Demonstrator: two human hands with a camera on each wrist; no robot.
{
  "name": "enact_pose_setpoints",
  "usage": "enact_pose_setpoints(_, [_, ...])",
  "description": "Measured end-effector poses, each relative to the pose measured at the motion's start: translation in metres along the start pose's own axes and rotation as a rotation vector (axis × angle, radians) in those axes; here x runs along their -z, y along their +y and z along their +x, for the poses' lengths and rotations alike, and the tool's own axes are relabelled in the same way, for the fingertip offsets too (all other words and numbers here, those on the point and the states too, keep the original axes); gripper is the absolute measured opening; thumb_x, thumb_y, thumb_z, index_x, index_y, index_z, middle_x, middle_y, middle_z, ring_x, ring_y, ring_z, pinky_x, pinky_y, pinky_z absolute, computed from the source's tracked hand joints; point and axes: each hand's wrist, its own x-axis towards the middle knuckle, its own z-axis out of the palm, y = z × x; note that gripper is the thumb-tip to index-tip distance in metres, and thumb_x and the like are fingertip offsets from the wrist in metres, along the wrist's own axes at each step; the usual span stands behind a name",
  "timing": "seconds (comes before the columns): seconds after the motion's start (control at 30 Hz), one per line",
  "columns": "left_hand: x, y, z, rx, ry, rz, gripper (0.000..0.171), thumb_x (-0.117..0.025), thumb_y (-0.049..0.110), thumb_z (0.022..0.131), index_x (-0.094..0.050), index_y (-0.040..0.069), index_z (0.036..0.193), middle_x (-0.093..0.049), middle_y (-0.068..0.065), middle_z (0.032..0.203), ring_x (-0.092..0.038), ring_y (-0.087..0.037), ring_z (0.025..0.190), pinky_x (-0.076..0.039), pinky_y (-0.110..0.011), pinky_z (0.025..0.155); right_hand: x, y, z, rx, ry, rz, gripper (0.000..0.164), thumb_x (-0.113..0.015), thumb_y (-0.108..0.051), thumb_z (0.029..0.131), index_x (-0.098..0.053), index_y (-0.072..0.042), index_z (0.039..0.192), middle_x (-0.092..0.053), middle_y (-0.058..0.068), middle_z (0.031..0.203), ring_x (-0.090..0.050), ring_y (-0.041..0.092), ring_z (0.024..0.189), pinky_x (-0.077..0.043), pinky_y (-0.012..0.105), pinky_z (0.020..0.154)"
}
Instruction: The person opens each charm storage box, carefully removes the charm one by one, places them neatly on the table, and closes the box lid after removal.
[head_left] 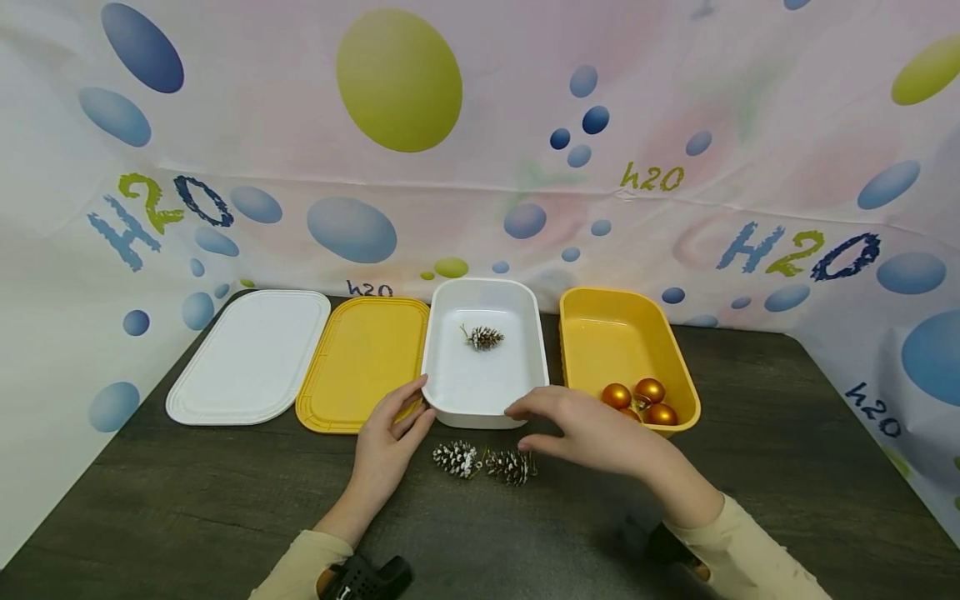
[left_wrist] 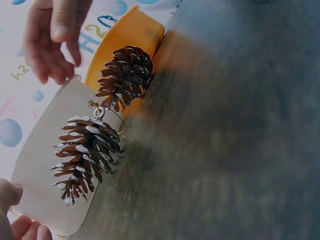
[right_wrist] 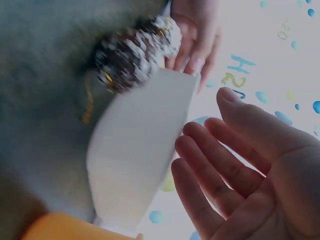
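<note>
A white tub (head_left: 480,392) stands in the middle of the table with one frosted pine cone (head_left: 484,337) lying inside. My left hand (head_left: 386,442) touches the tub's left side near its front corner, fingers fairly straight. Over the front right corner hovers my right hand (head_left: 592,433), its fingers loosely bent and the palm bare in the right wrist view. Two more frosted pine cones lie on the table before the tub: a left one (head_left: 456,459) and a right one (head_left: 512,467). Gold hanging loops show on them.
Right of the white tub stands a yellow tub (head_left: 678,358) with several shiny orange-gold baubles (head_left: 649,389) at its front. To the left lie a yellow lid (head_left: 363,367) and a white lid (head_left: 247,358). A printed backdrop (head_left: 480,192) rises behind the dark table (head_left: 225,500).
</note>
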Motion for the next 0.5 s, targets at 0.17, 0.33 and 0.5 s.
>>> enact_pose_setpoints(0.17, [-0.001,0.015,0.000,0.015,0.003,0.025,0.045,-0.064,-0.003,0.088,-0.054,-0.002,0.131,-0.052,-0.021,0.127,-0.051,-0.032,0.118,-0.048,-0.032,0.092,0.016,-0.001,0.012,0.016,0.027,-0.029,0.029,-0.070,-0.021,0.088,-0.066,-0.008,0.114,-0.066,-0.001,0.105,-0.062,0.013,0.094,-0.052,0.029,0.082])
enact_pose_setpoints(0.33, [-0.001,0.031,-0.001,-0.022,-0.002,0.040,0.042,-0.063,-0.005,0.088,-0.054,-0.006,0.129,-0.052,-0.025,0.124,-0.051,-0.037,0.116,-0.048,-0.037,0.092,0.031,0.002,0.032,0.004,0.046,-0.007,0.028,-0.070,-0.022,0.089,-0.066,-0.010,0.114,-0.066,-0.001,0.108,-0.062,0.014,0.095,-0.052,0.030,0.082])
enact_pose_setpoints(0.5, [-0.001,0.034,-0.001,-0.036,-0.015,0.058,0.043,-0.063,-0.008,0.088,-0.054,-0.007,0.129,-0.050,-0.025,0.126,-0.049,-0.037,0.119,-0.047,-0.042,0.093,0.034,0.016,0.054,-0.031,0.072,0.046,0.027,-0.070,-0.018,0.089,-0.067,-0.008,0.114,-0.067,0.000,0.106,-0.062,0.015,0.094,-0.052,0.032,0.080])
